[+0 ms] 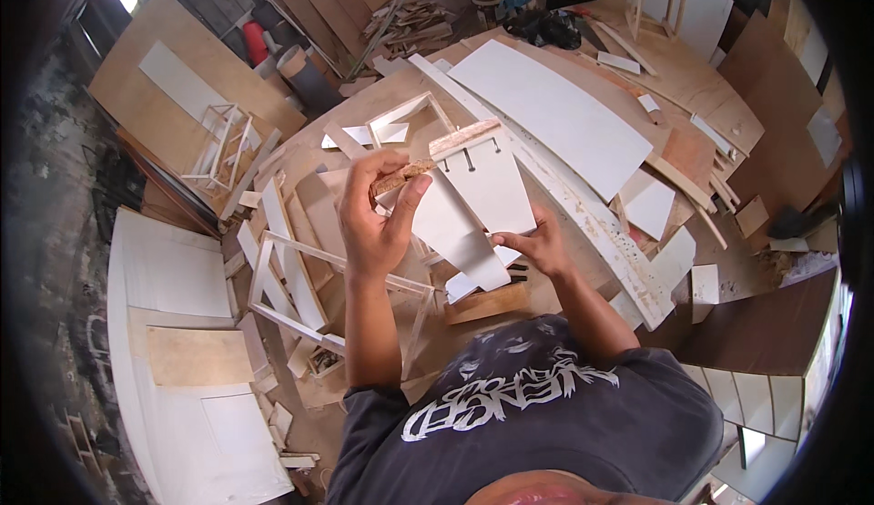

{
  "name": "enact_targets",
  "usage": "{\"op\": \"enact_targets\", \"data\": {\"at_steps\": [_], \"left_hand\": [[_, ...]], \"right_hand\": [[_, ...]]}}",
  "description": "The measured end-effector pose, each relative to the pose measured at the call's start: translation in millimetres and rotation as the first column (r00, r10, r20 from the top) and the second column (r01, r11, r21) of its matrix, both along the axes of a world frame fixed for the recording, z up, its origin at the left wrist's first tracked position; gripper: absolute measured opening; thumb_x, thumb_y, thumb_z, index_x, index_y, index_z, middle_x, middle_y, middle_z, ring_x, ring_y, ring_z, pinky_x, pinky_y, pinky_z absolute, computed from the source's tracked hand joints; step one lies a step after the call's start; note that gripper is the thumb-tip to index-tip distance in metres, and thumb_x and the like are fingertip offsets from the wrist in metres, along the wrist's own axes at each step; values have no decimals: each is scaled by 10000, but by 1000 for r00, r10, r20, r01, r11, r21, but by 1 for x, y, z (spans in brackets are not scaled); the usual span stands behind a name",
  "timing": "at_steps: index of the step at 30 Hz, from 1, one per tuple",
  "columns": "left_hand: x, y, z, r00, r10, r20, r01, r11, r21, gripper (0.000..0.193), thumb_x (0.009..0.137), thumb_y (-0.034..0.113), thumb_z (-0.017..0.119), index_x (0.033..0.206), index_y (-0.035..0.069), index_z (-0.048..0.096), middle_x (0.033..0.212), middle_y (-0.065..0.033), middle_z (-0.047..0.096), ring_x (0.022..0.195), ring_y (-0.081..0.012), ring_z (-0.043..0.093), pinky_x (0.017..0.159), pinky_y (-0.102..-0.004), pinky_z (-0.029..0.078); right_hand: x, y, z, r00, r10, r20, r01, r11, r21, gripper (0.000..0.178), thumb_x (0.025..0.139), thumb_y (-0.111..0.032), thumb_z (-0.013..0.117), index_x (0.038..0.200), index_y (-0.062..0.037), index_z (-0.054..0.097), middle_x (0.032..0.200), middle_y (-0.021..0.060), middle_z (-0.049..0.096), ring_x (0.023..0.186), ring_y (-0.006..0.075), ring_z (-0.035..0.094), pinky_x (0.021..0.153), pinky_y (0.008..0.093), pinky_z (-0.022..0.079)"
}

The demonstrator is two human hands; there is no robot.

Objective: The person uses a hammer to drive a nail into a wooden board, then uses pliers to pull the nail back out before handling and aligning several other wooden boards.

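Observation:
Both my hands are raised over a low worktable, with two white boards between them. My left hand (381, 206) is closed on the upper end of the left white board (455, 230), where a rough wood strip (401, 178) runs along the edge. The slotted white board (492, 177) slants beside it, overlapping or touching along one side; I cannot tell if they are joined. Dark narrow slots show near its top, below a second wood strip (465, 138). My right hand (535, 243) pinches its lower end, thumb on the near corner and fingers mostly hidden behind.
Below the hands lie a wooden block (487, 305) and a slim wooden frame (341, 259). A large white panel (551, 113) and a long paint-spattered plank (583, 218) cross the worktable (423, 68). White sheets (196, 423) stand at left, a dark-topped cabinet (760, 332) at right.

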State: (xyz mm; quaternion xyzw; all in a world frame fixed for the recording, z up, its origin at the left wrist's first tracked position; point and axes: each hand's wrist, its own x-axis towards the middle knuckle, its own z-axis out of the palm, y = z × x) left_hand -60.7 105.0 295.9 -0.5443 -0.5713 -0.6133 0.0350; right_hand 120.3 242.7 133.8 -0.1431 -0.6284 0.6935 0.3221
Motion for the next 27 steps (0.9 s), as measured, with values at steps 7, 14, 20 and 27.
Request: {"op": "enact_targets", "data": {"at_steps": [7, 14, 20, 27], "left_hand": [[-11, -18, 21, 961, 5, -278, -66, 975, -213, 462, 857, 139, 811, 1286, 14, 697, 1046, -112, 722, 944, -185, 675, 865, -291, 520], [-8, -29, 23, 961, 113, -253, -171, 960, -219, 407, 835, 138, 825, 1205, -6, 736, 1028, -129, 734, 946, -198, 692, 834, -298, 524], [-12, -43, 25, 947, 141, -290, -199, 963, -181, 400, 813, 101, 837, 1188, -2, 743, 959, -142, 752, 855, -195, 715, 755, -285, 538], [-14, -56, 26, 942, 192, -274, -261, 934, -244, 441, 850, 113, 805, 1265, 6, 705, 1021, -164, 756, 887, -192, 718, 787, -295, 540]], "right_hand": [[-13, -7, 0, 998, 66, 7, -66, 998, 22, 467, 797, -100, 877, 1210, 14, 690, 1054, 34, 713, 988, 138, 631, 926, 313, 495], [-27, -4, -7, 984, 173, -48, -171, 985, 33, 418, 788, -91, 873, 1163, 2, 714, 1044, 38, 729, 984, 118, 627, 911, 303, 493], [-39, -4, 2, 968, 252, -3, -251, 966, 64, 419, 778, -65, 869, 1162, 9, 721, 1032, 39, 737, 961, 108, 633, 894, 295, 500], [-55, -1, -1, 952, 306, 6, -304, 942, 143, 455, 765, -65, 874, 1181, 15, 709, 1000, 36, 741, 933, 101, 627, 883, 292, 504]]}}
